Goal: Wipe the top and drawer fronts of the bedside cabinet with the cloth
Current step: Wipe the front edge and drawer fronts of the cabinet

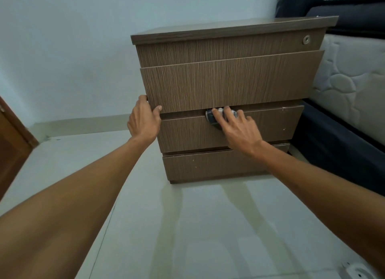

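Note:
The brown wood-grain bedside cabinet (pixel 229 49) stands on the floor ahead, with three drawer fronts below a thin top. The large upper drawer front (pixel 229 82) juts out, pulled partly open. My left hand (pixel 143 120) grips its lower left corner, thumb on the front. My right hand (pixel 235 126) presses a small dark and grey cloth (pixel 210 117) against the top edge of the middle drawer front (pixel 187 132), fingers spread over it. Most of the cloth is hidden under the fingers. The bottom drawer front (pixel 208 166) sits shut below.
A bed with a white quilted mattress (pixel 352 80) and dark base (pixel 337 153) touches the cabinet's right side. Pale wall behind, glossy light floor (pixel 187 226) in front. A brown door (pixel 12 149) is at the far left. A white object (pixel 354 272) lies at bottom right.

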A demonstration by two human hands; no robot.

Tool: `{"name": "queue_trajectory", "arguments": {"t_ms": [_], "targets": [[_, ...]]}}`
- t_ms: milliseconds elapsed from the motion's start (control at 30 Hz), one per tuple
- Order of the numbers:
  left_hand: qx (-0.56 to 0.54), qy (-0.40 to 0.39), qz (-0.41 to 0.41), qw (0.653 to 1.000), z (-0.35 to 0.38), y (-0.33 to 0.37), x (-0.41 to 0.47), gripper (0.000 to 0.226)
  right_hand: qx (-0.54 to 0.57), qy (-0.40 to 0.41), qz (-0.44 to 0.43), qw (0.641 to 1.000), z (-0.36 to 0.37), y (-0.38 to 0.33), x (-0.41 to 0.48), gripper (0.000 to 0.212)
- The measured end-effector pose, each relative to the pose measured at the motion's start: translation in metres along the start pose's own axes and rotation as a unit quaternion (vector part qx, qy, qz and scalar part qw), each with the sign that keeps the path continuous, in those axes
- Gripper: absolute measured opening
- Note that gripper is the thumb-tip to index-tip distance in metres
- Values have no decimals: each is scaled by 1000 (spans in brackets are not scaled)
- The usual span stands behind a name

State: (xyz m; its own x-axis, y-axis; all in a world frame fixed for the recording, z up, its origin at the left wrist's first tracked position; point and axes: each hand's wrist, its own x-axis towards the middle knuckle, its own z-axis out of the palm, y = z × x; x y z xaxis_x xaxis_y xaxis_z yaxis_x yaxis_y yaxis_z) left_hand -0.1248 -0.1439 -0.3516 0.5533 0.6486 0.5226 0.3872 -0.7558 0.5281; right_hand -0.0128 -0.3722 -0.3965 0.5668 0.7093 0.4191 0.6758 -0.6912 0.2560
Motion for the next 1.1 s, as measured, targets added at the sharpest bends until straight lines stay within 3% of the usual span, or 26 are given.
{"name": "queue_trajectory", "arguments": {"t_ms": [167,300,400,533,700,867,933,1000,1100], "targets": [[19,32,-21,999,3,16,-11,53,-24,-28,48,998,0,42,-17,87],[37,63,27,997,10,36,-25,45,-31,-36,80,996,0,69,-31,87],[77,7,148,986,24,53,-39,32,-30,-41,97,994,1,90,-40,85],[144,-103,261,949,47,70,-58,41,-31,-55,121,991,2,121,-51,85],[187,-149,266,934,66,87,-66,54,-23,-58,155,986,2,153,-65,78],[193,-158,256,934,68,100,-69,48,49,-64,262,962,6,177,-85,86],[194,-153,255,935,67,100,-67,45,77,-29,282,956,8,172,-95,85],[198,-148,256,934,65,101,-65,42,90,27,254,963,11,155,-101,83],[204,-142,265,932,63,103,-61,38,78,91,136,983,22,120,-93,90]]}}
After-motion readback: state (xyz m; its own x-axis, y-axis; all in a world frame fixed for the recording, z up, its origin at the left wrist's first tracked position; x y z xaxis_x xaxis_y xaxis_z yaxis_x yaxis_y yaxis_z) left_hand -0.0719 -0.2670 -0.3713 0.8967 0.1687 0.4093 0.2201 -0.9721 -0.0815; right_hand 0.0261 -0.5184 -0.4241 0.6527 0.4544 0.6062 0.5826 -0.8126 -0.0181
